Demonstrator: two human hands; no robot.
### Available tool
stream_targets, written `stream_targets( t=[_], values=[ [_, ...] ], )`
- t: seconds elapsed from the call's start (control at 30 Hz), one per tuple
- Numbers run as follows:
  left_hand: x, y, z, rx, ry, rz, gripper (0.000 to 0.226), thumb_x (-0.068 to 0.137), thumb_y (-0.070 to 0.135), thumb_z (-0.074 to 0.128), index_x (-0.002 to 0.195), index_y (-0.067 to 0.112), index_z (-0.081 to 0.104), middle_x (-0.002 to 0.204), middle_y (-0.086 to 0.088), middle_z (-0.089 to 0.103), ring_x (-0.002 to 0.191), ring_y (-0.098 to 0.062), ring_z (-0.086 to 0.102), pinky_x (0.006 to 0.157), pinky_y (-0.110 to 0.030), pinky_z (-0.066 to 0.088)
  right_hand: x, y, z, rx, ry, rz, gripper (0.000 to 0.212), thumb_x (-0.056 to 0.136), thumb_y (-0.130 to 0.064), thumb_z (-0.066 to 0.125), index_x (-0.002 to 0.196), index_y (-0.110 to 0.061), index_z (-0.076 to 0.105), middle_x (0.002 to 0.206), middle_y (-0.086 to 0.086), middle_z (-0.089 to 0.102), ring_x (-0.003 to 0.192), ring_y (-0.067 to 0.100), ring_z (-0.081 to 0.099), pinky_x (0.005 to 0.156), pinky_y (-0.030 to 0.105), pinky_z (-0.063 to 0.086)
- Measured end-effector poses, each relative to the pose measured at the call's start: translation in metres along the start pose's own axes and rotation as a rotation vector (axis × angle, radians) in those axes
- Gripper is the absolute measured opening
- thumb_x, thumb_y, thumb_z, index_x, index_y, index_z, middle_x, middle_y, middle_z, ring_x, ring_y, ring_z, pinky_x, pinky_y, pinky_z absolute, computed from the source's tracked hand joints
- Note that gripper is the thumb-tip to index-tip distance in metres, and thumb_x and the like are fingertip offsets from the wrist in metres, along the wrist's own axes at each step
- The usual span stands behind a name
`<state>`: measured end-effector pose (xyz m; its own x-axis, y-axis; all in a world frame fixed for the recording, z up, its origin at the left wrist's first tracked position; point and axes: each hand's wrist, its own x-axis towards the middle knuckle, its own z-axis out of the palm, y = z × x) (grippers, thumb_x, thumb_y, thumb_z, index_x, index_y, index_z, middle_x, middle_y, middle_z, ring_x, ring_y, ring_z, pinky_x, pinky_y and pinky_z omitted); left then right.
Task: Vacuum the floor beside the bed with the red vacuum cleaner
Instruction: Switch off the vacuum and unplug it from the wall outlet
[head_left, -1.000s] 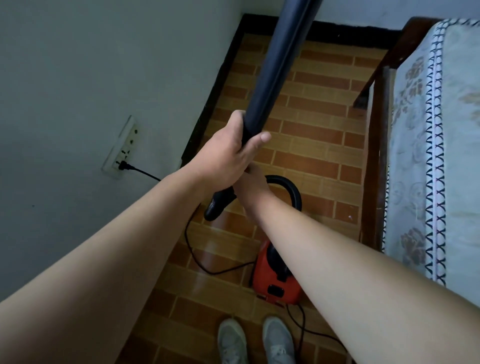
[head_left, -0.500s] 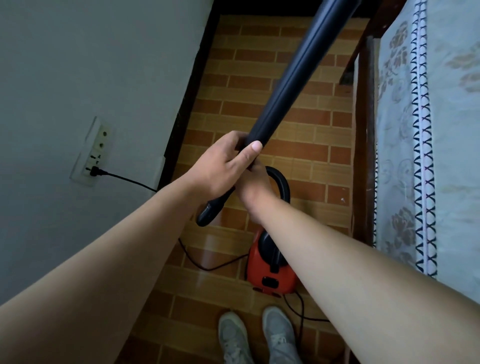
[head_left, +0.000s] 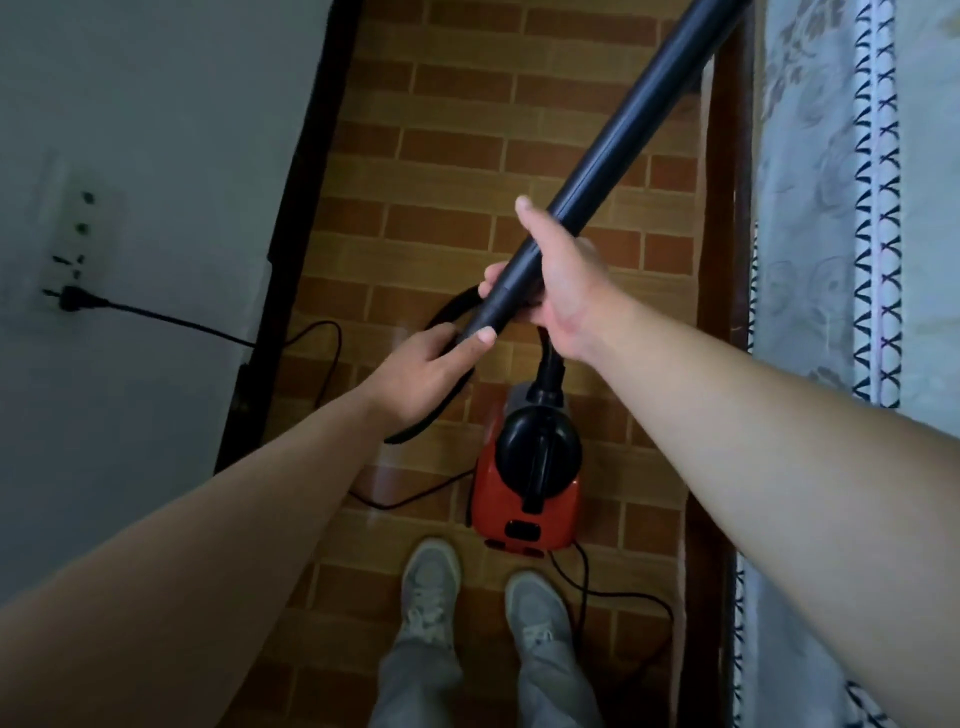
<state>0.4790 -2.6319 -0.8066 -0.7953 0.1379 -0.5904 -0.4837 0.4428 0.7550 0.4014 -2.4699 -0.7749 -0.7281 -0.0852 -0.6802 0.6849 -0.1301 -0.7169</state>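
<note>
Setup, we judge, is where we stand, with no pass over the floor begun. Our right hand (head_left: 563, 291) has fingers and thumb wrapped round the lower end of the dark wand (head_left: 639, 135), which slants up toward one o'clock and out of frame, so its nozzle end is hidden. Our left hand (head_left: 421, 379), at seven o'clock of the right, curls round what looks like the black curved hose end (head_left: 415, 427), thumb tip against the wand's mouth; the two parts look not yet joined. The red vacuum cleaner (head_left: 524, 512) sits on the brick-pattern floor (head_left: 441, 156) at twelve o'clock of our shoes (head_left: 431, 582), with the bed (head_left: 831, 208) at three o'clock. Its cord (head_left: 171, 319) is plugged into the wall socket (head_left: 72, 249) at nine o'clock. Joining the parts and all the vacuuming are left.
</note>
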Motion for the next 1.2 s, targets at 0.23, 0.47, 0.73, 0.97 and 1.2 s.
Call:
stream_targets(
  t=[0.23,0.47,0.73,0.97,1.2],
  values=[
    [0.006,-0.034,0.023,-0.267,-0.140,-0.023,0.044,0.098,0.054,0.056,0.090,0.011,0.058,0.069,-0.003,0.063,0.063,-0.023,0.063,0.062,-0.034,0.052,0.023,0.014,0.007,-0.155,0.065,0.065,0.062,0.084,-0.072,0.058,0.119,-0.024,0.046,0.076,0.009,0.075,0.077,0.030,0.076,0.087,0.050,0.057],
    [0.003,-0.068,0.059,-0.526,-0.107,-0.137,0.050,0.096,0.061,0.056,0.096,0.010,0.060,0.072,-0.006,0.063,0.064,-0.023,0.060,0.064,-0.038,0.049,0.043,0.049,0.018,-0.291,0.156,0.135,0.055,0.091,-0.070,0.047,0.119,-0.023,0.041,0.100,0.012,0.072,0.079,0.026,0.076,0.058,0.032,0.060],
    [-0.003,-0.106,0.099,-0.487,-0.113,-0.291,0.054,0.103,0.055,0.044,0.132,0.010,0.051,0.085,-0.002,0.068,0.075,-0.016,0.065,0.069,-0.028,0.053,0.038,0.139,0.004,-0.586,0.218,0.180,0.033,0.097,-0.048,0.055,0.113,-0.021,0.052,0.093,0.003,0.067,0.081,0.019,0.067,0.080,0.039,0.057],
    [-0.012,-0.158,0.124,-0.139,-0.171,-0.347,0.047,0.105,0.056,0.035,0.127,0.018,0.054,0.118,0.002,0.056,0.106,-0.016,0.056,0.085,-0.029,0.037,0.025,0.188,-0.018,-1.032,0.219,0.232,0.050,0.093,-0.058,0.056,0.112,-0.013,0.065,0.099,0.005,0.066,0.082,0.024,0.064,0.076,0.034,0.056],
    [-0.006,-0.185,0.144,0.059,-0.143,-0.342,0.042,0.106,0.046,0.040,0.114,0.009,0.057,0.113,-0.016,0.060,0.098,-0.028,0.059,0.078,-0.031,0.036,0.019,0.212,-0.019,-1.097,0.382,0.186,0.040,0.087,-0.051,0.068,0.106,-0.016,0.068,0.096,0.004,0.072,0.083,0.024,0.070,0.072,0.034,0.060]
  ],
)
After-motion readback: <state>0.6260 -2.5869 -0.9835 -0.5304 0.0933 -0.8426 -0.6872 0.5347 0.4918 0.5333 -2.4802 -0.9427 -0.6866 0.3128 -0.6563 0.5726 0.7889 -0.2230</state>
